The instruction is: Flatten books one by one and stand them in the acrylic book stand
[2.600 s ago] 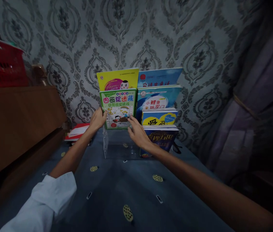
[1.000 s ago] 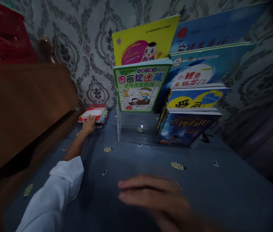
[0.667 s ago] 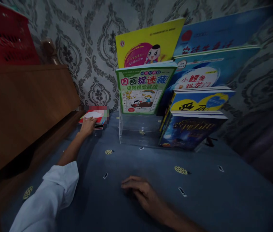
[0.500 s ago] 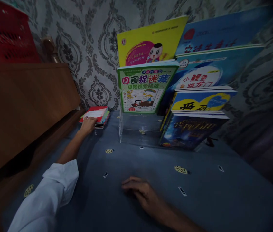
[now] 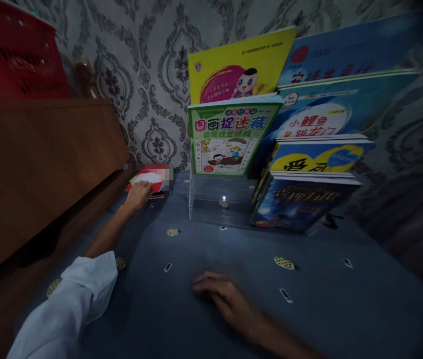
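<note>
My left hand (image 5: 138,195) is at the far left of the cloth, laid over the near edge of the red-topped stack of books (image 5: 152,185); its fingers are bent over the red cover, touching it; thumb side poorly resolved, so I cannot tell whether I am pinching a book or only resting on it; the stack lies flat near the foot of the wall, beside the wooden cabinet (image 5: 47,164), its right end obscured by a pixelated patch.

My right hand (image 5: 226,299) is low at the near side, over the blue cloth (image 5: 196,249); fingers loosely curled together, slack rather than clenched, nothing seen in the grasp; contact with the cloth cannot be settled in this dim light; the hand is well apart from the stack.

Between the stack and the right-hand books stands a clear rack (image 5: 207,199); the green book (image 5: 230,139) is upright in its left column, in front of the yellow book (image 5: 241,60); the dark blue book (image 5: 305,202) is at the front of the right column.
</note>
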`<state>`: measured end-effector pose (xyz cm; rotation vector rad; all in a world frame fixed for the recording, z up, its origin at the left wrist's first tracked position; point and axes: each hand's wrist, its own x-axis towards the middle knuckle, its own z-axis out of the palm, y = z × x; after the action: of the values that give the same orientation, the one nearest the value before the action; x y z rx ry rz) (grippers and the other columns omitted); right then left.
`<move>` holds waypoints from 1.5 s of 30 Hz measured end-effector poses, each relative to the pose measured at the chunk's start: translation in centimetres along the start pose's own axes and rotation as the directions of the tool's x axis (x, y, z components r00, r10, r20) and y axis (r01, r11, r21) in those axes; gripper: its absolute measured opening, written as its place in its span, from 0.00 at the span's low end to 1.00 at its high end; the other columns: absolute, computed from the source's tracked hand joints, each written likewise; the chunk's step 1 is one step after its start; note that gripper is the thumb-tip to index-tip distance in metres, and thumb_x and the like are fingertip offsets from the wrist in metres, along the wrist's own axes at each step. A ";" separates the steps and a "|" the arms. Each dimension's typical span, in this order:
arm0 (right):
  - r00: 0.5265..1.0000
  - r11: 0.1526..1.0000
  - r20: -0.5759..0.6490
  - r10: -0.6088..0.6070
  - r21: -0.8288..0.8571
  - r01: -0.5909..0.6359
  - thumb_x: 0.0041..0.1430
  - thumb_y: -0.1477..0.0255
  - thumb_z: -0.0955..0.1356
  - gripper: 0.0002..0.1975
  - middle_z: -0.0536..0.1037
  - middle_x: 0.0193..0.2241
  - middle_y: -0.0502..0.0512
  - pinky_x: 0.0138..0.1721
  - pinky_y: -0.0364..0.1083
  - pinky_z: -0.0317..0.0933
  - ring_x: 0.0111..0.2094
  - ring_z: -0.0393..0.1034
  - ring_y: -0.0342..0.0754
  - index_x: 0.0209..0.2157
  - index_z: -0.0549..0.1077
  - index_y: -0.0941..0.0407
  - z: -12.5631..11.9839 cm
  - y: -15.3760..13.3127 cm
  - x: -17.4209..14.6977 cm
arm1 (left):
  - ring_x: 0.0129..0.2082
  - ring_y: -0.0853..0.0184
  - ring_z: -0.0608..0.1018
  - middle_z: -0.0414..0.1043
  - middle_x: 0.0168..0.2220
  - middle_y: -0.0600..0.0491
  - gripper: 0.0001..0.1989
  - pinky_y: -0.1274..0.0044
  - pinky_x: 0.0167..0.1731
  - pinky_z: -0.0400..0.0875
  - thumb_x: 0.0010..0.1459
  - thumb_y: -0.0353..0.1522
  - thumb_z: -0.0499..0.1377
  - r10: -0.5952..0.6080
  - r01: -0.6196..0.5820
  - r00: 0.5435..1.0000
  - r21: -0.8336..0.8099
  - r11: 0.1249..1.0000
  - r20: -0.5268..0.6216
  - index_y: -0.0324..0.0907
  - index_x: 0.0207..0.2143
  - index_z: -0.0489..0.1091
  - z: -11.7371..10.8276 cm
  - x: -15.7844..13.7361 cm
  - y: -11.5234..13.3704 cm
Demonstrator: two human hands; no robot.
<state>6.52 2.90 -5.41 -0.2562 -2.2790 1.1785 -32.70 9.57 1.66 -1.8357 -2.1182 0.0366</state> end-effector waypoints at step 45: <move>0.989 0.999 -0.137 -0.050 -0.020 0.048 0.53 0.86 0.59 0.22 0.79 0.37 0.56 0.34 0.45 0.70 0.29 0.73 0.43 0.39 0.80 0.56 0.6 1.5 0.4 | 0.46 0.59 0.80 0.79 0.44 0.47 0.15 0.74 0.43 0.70 0.69 0.39 0.51 -0.072 0.116 0.985 -0.302 0.946 0.154 0.45 0.51 0.70 -7.2 -13.6 13.8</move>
<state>5.77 3.51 -6.72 -0.2779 -2.1638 1.0835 -16.04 -2.66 1.99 -1.9479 -2.4241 -0.2076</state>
